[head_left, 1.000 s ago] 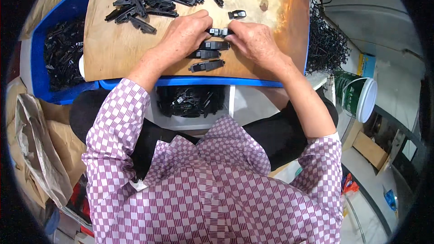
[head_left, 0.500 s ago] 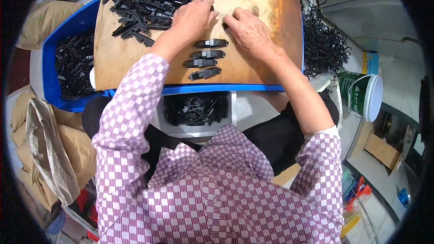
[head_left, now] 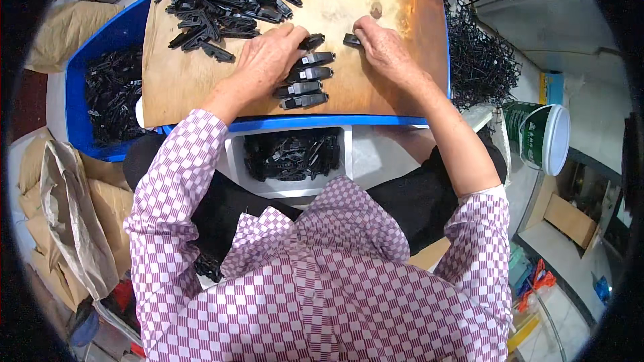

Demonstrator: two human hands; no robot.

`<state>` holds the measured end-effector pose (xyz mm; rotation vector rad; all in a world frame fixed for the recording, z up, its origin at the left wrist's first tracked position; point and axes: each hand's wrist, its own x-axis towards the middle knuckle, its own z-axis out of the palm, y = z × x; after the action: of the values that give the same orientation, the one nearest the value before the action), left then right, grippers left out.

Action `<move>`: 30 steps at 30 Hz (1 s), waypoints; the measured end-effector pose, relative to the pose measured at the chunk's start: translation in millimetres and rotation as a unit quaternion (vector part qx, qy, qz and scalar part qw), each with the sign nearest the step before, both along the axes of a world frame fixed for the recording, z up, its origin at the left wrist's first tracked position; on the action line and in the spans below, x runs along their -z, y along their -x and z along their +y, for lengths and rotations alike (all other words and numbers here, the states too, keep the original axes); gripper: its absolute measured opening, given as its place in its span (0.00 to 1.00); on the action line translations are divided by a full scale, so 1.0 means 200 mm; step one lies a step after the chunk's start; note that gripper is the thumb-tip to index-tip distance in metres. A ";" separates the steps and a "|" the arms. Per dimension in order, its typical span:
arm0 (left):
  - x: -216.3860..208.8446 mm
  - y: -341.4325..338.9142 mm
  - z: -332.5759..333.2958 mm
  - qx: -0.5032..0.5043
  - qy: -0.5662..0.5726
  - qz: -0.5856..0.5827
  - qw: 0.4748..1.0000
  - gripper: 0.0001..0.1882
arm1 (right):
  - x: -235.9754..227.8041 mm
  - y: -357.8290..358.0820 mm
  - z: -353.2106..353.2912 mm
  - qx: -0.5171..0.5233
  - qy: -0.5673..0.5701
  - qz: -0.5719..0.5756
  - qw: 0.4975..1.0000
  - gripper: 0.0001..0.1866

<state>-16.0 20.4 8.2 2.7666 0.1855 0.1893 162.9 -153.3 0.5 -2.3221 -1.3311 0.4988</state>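
My left hand point(head_left: 268, 57) is closed at the far end of a column of black plastic parts, its fingers curled against the farthest part point(head_left: 312, 41). Its fingertips are partly hidden. Below, several similar long, narrow black parts point(head_left: 304, 101) lie side by side toward me. To the right, my right hand point(head_left: 386, 50) pinches a short black plastic piece point(head_left: 352, 40) between thumb and fingers, just above or on the board. Behind my left hand spreads a heap of loose black plastic parts point(head_left: 221, 3).
The wooden board point(head_left: 228, 90) rests over a blue tub point(head_left: 74, 107) holding more black parts. A white bin point(head_left: 288, 189) of black pieces sits below the near edge. Thin black scraps point(head_left: 479, 60) pile up at right, near a green bucket point(head_left: 523, 135). Paper sacks point(head_left: 74, 221) stand at left.
My left hand has come back from the heap toward the column, where another black part now lies at the far end. My right hand has shifted right, and the piece it holds shows more.
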 end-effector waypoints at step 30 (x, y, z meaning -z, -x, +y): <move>0.01 -0.01 0.00 0.001 0.104 -0.050 0.993 0.08 | -0.11 0.06 0.01 -0.138 -0.099 -0.084 0.982 0.09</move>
<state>-13.4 20.0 5.7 2.5432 0.1671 0.2900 151.8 -152.1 22.0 -2.0658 -1.7115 0.2413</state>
